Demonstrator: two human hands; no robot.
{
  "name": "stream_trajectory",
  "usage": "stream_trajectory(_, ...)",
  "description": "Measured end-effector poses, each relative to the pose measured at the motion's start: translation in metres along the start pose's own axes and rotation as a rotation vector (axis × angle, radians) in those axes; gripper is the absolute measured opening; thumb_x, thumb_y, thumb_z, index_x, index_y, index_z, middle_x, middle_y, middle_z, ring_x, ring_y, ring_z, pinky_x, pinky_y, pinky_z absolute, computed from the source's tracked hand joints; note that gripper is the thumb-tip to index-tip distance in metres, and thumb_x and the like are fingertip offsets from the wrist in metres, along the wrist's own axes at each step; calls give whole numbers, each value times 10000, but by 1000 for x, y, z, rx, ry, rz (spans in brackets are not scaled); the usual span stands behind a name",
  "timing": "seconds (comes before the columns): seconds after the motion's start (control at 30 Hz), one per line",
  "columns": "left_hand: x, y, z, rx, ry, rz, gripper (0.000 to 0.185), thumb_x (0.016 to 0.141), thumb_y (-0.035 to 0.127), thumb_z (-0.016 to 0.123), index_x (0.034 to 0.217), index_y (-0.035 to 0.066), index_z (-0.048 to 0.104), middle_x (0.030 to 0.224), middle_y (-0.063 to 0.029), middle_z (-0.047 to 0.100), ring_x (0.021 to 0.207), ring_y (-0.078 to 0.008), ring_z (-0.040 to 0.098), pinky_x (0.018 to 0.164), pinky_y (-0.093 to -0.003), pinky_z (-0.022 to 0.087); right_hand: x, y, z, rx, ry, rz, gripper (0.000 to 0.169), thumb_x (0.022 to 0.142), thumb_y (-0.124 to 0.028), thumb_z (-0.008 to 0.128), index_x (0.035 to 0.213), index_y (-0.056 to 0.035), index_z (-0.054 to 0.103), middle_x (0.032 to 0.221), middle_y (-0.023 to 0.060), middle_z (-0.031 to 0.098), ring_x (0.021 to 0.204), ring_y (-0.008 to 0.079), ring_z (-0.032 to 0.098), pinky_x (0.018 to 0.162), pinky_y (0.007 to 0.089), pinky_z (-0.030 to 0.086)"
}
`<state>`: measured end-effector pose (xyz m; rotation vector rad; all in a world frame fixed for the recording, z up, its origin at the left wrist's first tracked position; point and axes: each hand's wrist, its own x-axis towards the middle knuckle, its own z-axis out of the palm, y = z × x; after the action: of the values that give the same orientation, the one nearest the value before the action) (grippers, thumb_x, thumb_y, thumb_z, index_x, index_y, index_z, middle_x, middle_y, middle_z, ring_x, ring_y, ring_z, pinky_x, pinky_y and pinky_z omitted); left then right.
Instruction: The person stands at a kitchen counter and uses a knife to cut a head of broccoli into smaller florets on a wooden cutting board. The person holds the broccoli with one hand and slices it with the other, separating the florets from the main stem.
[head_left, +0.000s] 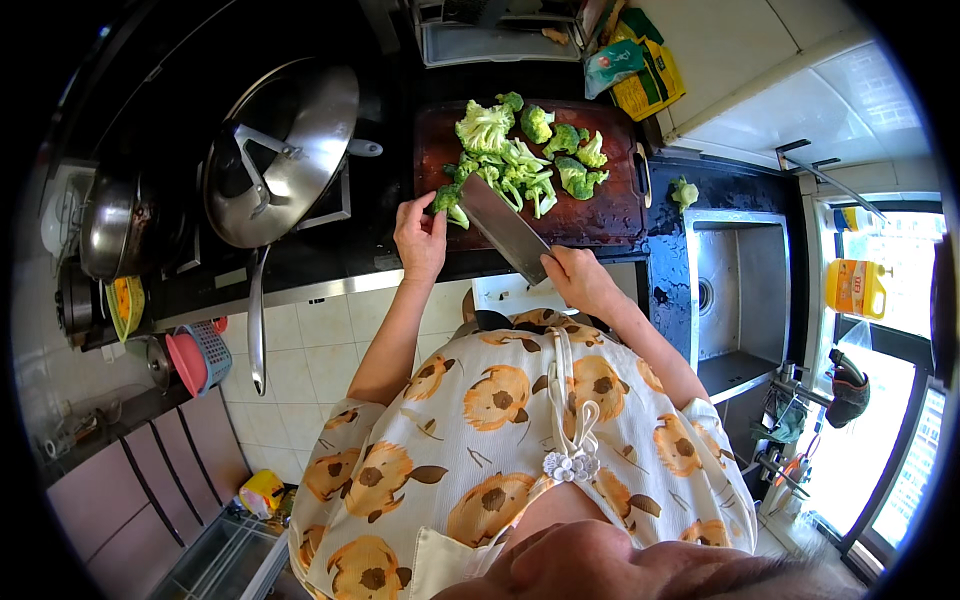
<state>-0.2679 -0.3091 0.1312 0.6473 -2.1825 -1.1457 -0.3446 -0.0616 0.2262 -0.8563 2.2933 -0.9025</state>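
My right hand (589, 279) grips the handle of a cleaver (504, 229), whose broad blade slants up and left over the near part of a dark reddish-brown cutting board (600, 225). Between the fingers of my left hand (421, 238), a broccoli floret (449, 204) is held at the board's left front edge, close beside the blade's tip. Cut broccoli pieces (517, 169) are heaped on the middle of the board, with a large pale-stemmed chunk (484, 126) behind them. Several separate florets (576, 178) lie to the right of the heap.
Left of the board, a lidded pan (300, 150) sits on the cooktop, its long handle (257, 322) jutting past the counter edge. A steel sink (739, 285) lies right, with a broccoli stem piece (684, 193) by its corner. Food packets (641, 71) stand behind the board.
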Motion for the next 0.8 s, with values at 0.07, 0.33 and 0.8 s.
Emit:
stream_trajectory(0.07, 0, -2, 1, 13, 4, 15, 307, 792, -15, 682, 1086, 65, 645, 896, -74, 552, 621, -152, 579, 565, -276, 497, 3, -2, 2, 7, -47, 83, 277, 945, -205, 501, 823, 32, 576, 754, 274, 617, 762, 465, 601, 693, 526, 487)
stream_trajectory(0.33, -5, -8, 8, 66, 72, 59, 287, 786, 5, 696, 1061, 69, 647, 845, -79, 551, 599, -175, 562, 565, -303, 494, 10, -18, 16, -329, -73, 57, 274, 960, -220, 492, 867, 32, 549, 713, 261, 642, 710, 426, 662, 618, 494, 549)
stream_trajectory(0.8, -5, -26, -2, -336, 152, -189, 276, 825, -7, 686, 1094, 14, 627, 920, -16, 558, 668, -58, 527, 588, -205, 453, 25, 7, 12, 208, -140, 209, 352, 969, -245, 504, 822, 73, 522, 598, 222, 585, 481, 338, 617, 468, 416, 486)
